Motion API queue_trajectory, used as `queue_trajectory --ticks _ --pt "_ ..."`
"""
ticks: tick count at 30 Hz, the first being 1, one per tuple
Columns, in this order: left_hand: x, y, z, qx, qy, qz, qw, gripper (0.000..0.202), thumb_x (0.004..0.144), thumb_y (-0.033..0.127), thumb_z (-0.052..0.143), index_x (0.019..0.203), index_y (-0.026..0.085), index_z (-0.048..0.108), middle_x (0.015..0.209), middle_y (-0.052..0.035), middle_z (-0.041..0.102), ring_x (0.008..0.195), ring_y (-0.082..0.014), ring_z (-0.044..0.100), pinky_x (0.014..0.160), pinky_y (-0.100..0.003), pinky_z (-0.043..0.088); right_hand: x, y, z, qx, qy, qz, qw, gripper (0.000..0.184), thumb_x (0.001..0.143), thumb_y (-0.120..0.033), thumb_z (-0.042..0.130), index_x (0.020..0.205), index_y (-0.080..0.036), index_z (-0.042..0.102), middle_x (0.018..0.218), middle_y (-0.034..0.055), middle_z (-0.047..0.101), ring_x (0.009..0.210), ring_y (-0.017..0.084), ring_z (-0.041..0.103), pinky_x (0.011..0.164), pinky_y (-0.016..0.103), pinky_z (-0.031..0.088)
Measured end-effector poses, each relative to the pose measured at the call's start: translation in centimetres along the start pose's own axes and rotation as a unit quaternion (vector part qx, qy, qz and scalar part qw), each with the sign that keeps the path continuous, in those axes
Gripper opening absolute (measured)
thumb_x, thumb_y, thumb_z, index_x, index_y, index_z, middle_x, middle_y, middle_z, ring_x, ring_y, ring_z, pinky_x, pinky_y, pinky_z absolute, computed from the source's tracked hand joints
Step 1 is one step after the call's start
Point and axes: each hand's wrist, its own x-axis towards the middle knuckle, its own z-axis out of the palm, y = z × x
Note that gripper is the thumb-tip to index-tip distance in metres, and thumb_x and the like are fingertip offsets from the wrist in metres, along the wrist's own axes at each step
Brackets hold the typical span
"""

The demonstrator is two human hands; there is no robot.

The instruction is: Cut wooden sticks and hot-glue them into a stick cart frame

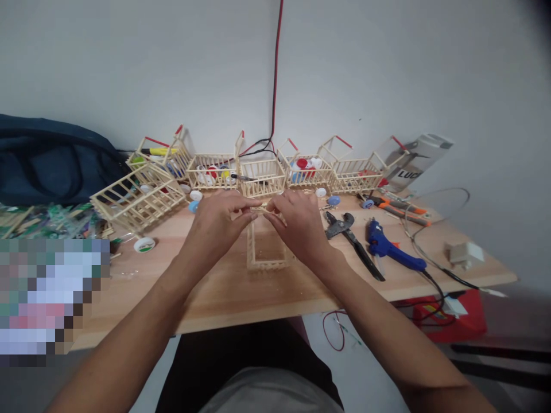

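My left hand [218,221] and my right hand [300,222] meet over the middle of the table, thumbs and fingertips pinched together. Between them is a thin, light wooden stick [259,209], partly covered by the fingers. Just below and behind the hands, a small open basket frame of wooden sticks [267,265] rests on the tabletop; its far end is hidden by my fingers. Farther back stands a small wooden-stick cart [262,186]. Another stick basket [140,198] sits tilted beyond my left hand.
Several stick carts with red handles line the wall, some holding coloured bottle caps [303,166]. Right of my hands lie pliers [355,244], a blue glue gun [390,246] with its cord, and orange-handled pliers [404,211]. A dark bag [55,160] and loose scraps are left.
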Motion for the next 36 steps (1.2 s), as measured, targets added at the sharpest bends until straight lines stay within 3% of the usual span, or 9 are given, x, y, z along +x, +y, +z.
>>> queue_trajectory --ticks 4,9,12,15,22,28,36 --pt "-0.1 0.3 -0.6 -0.181 -0.005 -0.077 0.98 0.019 0.075 0.03 0.073 0.092 0.022 0.08 0.084 -0.0055 0.074 0.074 -0.0174 0.061 0.07 -0.029 0.047 0.2 -0.3 -0.7 0.003 -0.008 -0.003 1.0 0.016 0.094 -0.03 0.058 0.081 -0.02 0.061 0.086 0.0042 0.065 0.086 0.022 0.053 0.075 0.034 0.026" --pt "0.2 -0.1 -1.7 -0.433 0.032 -0.162 0.886 0.025 0.075 0.031 0.075 0.097 0.02 0.078 0.067 -0.0013 0.063 0.064 -0.0108 0.053 0.059 -0.024 0.043 0.7 -0.2 -2.0 0.049 -0.007 0.001 0.999 0.013 0.091 -0.026 0.062 0.078 -0.021 0.063 0.081 0.0016 0.068 0.083 0.021 0.055 0.074 0.033 0.026" --pt "0.6 -0.9 -2.2 -0.506 0.055 -0.182 0.841 0.022 0.075 0.03 0.074 0.092 0.017 0.076 0.06 0.0021 0.051 0.058 -0.0079 0.046 0.05 -0.02 0.037 0.9 0.2 -2.6 0.1 0.005 0.003 0.995 0.014 0.089 -0.023 0.064 0.075 -0.022 0.065 0.078 -0.0007 0.07 0.078 0.019 0.057 0.074 0.032 0.028" --pt "0.9 -1.8 -2.5 -0.535 0.075 -0.208 0.816 0.022 0.075 0.029 0.073 0.092 0.016 0.074 0.06 0.0034 0.047 0.057 -0.0071 0.044 0.049 -0.019 0.036 1.1 0.8 -3.0 0.154 0.009 -0.007 0.988 0.011 0.087 -0.02 0.066 0.077 -0.023 0.068 0.079 -0.0011 0.072 0.077 0.018 0.061 0.076 0.031 0.032" --pt "0.9 -1.9 -2.5 -0.51 0.115 -0.234 0.82 0.026 0.069 0.025 0.076 0.092 0.014 0.075 0.07 0.001 0.058 0.065 -0.0068 0.052 0.052 -0.017 0.038 1.5 1.8 -3.1 0.12 -0.061 -0.043 0.99 0.007 0.083 -0.019 0.072 0.079 -0.021 0.065 0.075 -0.0016 0.069 0.074 0.017 0.058 0.075 0.031 0.032" --pt "0.8 -1.7 -2.1 -0.476 0.108 -0.243 0.839 0.024 0.066 0.023 0.075 0.088 0.014 0.075 0.068 0.0005 0.062 0.064 -0.0075 0.054 0.055 -0.018 0.04 2.0 1.5 -2.1 0.017 -0.117 -0.098 0.988 0.007 0.085 -0.021 0.07 0.08 -0.02 0.065 0.076 0.0006 0.069 0.079 0.02 0.055 0.073 0.032 0.025" --pt "0.8 -1.8 -1.8 -0.458 0.11 -0.239 0.849 0.021 0.067 0.023 0.075 0.085 0.014 0.077 0.071 -0.0022 0.066 0.067 -0.0093 0.057 0.057 -0.019 0.041 2.3 0.9 -2.0 -0.075 -0.149 -0.123 0.978 0.007 0.089 -0.024 0.067 0.084 -0.019 0.066 0.084 0.0045 0.071 0.082 0.022 0.052 0.072 0.034 0.022"
